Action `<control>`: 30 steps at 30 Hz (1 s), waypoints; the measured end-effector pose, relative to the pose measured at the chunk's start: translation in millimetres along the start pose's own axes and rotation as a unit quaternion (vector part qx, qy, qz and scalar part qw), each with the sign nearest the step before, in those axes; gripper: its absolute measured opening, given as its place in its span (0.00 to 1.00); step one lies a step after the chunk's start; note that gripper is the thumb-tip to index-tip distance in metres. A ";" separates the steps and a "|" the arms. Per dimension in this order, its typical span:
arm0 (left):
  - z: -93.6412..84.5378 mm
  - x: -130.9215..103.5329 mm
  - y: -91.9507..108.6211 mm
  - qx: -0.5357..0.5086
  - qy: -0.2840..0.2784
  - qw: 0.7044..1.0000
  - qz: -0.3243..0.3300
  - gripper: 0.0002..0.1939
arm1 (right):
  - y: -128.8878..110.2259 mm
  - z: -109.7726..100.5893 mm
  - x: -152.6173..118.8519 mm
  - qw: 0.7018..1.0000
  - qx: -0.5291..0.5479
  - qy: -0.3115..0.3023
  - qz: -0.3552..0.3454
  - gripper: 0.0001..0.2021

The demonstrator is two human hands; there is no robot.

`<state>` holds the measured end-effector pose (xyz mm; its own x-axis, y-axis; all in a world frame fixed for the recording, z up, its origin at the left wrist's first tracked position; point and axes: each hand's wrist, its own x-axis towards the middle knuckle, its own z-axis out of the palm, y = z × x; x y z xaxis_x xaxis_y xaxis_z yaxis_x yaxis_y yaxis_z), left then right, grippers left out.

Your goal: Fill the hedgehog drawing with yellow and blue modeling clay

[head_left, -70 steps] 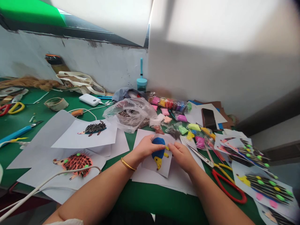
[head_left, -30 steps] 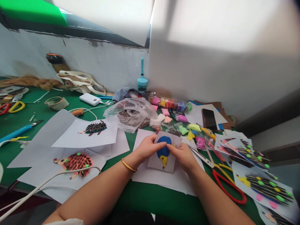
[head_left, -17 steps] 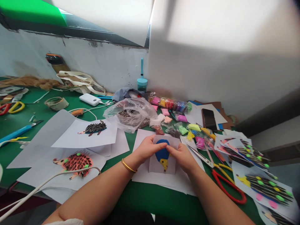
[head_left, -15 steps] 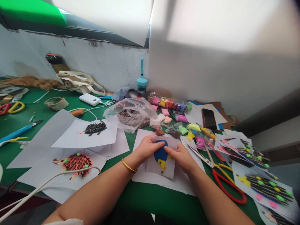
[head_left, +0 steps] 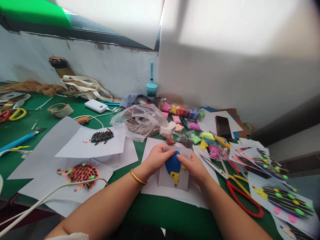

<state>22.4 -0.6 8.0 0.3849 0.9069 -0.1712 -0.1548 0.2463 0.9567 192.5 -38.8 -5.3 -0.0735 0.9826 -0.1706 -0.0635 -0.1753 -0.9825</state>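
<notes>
Between my hands is a small white paper card [head_left: 166, 181] with a clay hedgehog [head_left: 173, 164] on it, blue in the body and yellow in the head, its snout toward me. My left hand [head_left: 158, 159] grips the card's left side, thumb on the blue clay. On the other side my right hand [head_left: 196, 166] holds the card, its thumb at the blue clay's edge near a yellow foot. The fingers behind the card are hidden. Larger white sheets [head_left: 152, 186] lie underneath on the green table.
Red-and-yellow-handled scissors [head_left: 231, 180] lie right of my hands. Beyond are clay packets [head_left: 195, 137] and a plastic bag of seeds [head_left: 140, 123]. Finished hedgehog pictures lie on both sides, including a seed-covered one [head_left: 81, 175]. A white cable [head_left: 57, 190] crosses the left side.
The card with the clay hedgehog has shifted slightly to the right. My thumbs have moved a little apart, showing more of the blue clay.
</notes>
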 end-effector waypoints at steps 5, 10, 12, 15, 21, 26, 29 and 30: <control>0.8 -1.6 1.0 0.001 -0.014 1.000 -0.011 0.22 | -1.6 0.7 -0.8 1.000 -0.023 -0.009 -0.001 0.23; -1.3 0.6 0.7 0.037 0.033 0.999 -0.004 0.22 | -7.1 0.3 -2.2 0.999 0.002 -0.043 0.019 0.25; -1.5 0.7 1.5 0.016 0.031 0.999 -0.009 0.22 | -9.0 -0.6 -2.3 1.000 -0.003 -0.025 0.016 0.25; -1.2 0.1 2.4 -0.012 0.001 1.000 -0.024 0.22 | -9.4 -1.2 -2.4 0.999 -0.049 -0.001 0.006 0.23; -2.1 0.9 0.8 0.040 0.026 0.999 -0.021 0.22 | -4.5 -0.1 -2.5 0.998 -0.046 -0.039 0.010 0.23; -3.0 1.2 0.7 -0.025 -0.011 0.999 -0.030 0.25 | -4.6 -3.1 -0.9 0.999 -0.044 -0.014 0.000 0.22; -2.9 1.2 0.3 -0.033 -0.011 0.998 -0.055 0.27 | -3.9 -4.2 0.0 0.999 -0.041 0.004 0.014 0.24; -2.9 1.2 0.1 -0.030 -0.003 0.998 -0.056 0.27 | -3.3 -4.0 0.0 0.999 -0.033 -0.006 0.017 0.25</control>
<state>20.3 1.5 7.2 0.4085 0.8702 -0.2753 -0.1636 0.3666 0.9159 196.7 -37.9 -2.3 -0.0871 0.9754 -0.2026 0.0043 -0.2030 -0.9792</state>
